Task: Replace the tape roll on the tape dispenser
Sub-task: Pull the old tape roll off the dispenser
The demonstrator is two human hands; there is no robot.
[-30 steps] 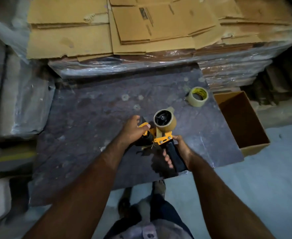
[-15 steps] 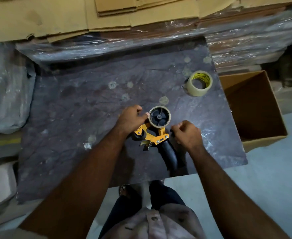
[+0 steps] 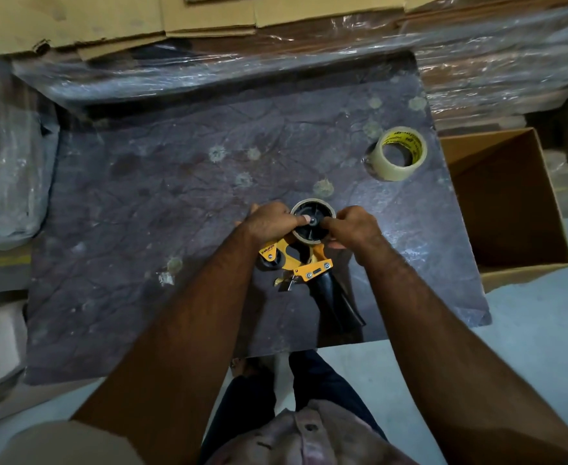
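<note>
A yellow tape dispenser [image 3: 304, 263] with a black handle lies flat on the dark tabletop [image 3: 175, 196]. Its black hub carries a nearly spent brown core [image 3: 312, 204]. My left hand [image 3: 270, 221] grips that core from the left, thumb on the hub face. From the right, my right hand [image 3: 353, 228] pinches the same core, fingertips near the hub's middle. A fresh roll of clear tape [image 3: 398, 154] with a yellow inner label sits apart at the table's far right.
An open, empty cardboard box [image 3: 510, 209] stands on the floor right of the table. Plastic-wrapped stacks of flattened cardboard [image 3: 275, 38] rise behind the table. More wrapped bundles [image 3: 4, 169] lie on the left. My legs are at the near edge.
The dispenser went from held in the air to lying on the table. My right hand left the handle, and both hands closed in on the core on the hub.
</note>
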